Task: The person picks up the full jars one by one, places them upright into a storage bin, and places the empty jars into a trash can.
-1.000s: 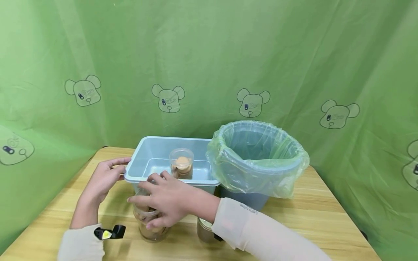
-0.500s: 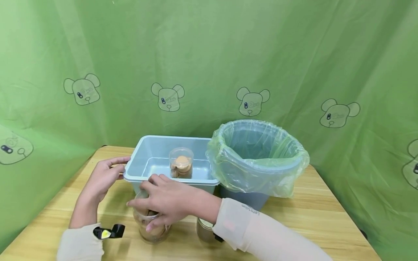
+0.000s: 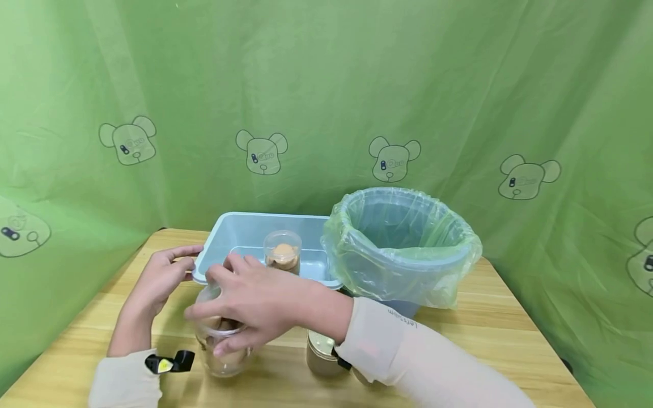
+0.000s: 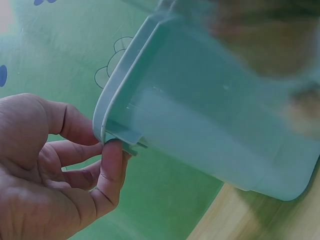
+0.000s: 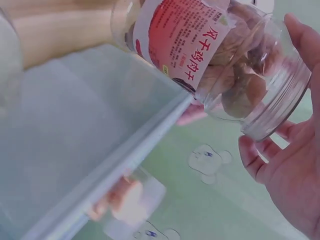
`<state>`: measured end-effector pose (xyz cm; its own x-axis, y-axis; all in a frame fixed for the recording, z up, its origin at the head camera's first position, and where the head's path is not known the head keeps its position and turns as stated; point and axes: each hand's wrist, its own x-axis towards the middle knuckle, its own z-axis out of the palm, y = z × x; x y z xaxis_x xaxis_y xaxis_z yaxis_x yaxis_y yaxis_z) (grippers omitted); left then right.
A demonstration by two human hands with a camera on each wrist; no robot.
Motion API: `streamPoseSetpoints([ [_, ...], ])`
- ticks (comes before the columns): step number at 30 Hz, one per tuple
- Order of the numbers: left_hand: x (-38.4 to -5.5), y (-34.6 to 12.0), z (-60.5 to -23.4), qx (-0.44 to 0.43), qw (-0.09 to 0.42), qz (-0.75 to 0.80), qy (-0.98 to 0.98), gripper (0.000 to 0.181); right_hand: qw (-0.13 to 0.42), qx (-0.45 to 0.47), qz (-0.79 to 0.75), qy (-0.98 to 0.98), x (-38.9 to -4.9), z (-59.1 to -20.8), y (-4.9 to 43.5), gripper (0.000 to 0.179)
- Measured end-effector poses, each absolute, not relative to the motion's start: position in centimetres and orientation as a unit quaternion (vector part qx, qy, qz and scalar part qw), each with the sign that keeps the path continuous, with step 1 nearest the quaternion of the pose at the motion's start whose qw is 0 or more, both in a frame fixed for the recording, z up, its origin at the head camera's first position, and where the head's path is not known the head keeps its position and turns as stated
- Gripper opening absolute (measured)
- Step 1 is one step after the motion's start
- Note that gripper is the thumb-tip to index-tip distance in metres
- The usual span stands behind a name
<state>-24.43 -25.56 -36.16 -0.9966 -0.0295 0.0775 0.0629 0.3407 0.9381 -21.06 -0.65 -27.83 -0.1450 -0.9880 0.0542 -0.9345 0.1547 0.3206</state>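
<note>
My right hand [image 3: 260, 300] grips a clear jar [image 3: 224, 360] by its top, with fingers and thumb spread round it. Brown chunks fill much of the jar [image 5: 245, 75], and a red and white label [image 5: 185, 35] wraps its side in the right wrist view. My left hand [image 3: 160, 280] pinches the left rim of a light blue plastic basin [image 3: 265, 214]; the left wrist view shows its thumb and fingers at the rim [image 4: 100, 117]. Inside the basin stands a small clear tub [image 3: 283, 249] with tan pieces in it, its lower part hidden by my right hand.
Right of the basin stands a blue trash bin [image 3: 393, 309] lined with a translucent green bag [image 3: 403, 275]. A jar with a gold lid [image 3: 323, 357] is partly covered by my right sleeve. Everything rests on a wooden table [image 3: 490, 340] before a green curtain [image 3: 326, 73].
The right hand and the jar in it have shifted to the left, uncovering more of the gold-lidded jar. The left hand keeps its place on the basin rim.
</note>
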Motion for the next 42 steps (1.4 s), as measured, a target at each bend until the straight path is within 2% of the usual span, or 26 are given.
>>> streamPoseSetpoints([
  [9,-24.4,-25.9,-36.4,-0.003,0.032,-0.57,-0.821,0.048,0.097,0.616,-0.093,-0.776,-21.2,-23.4,-0.8,0.063],
  [20,-24.5,-25.6,-36.8,-0.007,0.051,-0.582,-0.812,0.044,0.085,0.603,-0.027,-0.793,-23.0,-19.8,-0.7,0.059],
  [37,-24.6,-25.5,-36.4,-0.024,0.045,-0.59,-0.806,0.047,0.144,0.527,-0.071,-0.835,-26.8,-19.7,-2.1,0.061],
  [42,-24.5,-25.5,-36.3,-0.022,0.047,-0.58,-0.813,0.047,0.138,0.487,-0.081,-0.859,-28.1,-20.6,-2.7,0.062],
])
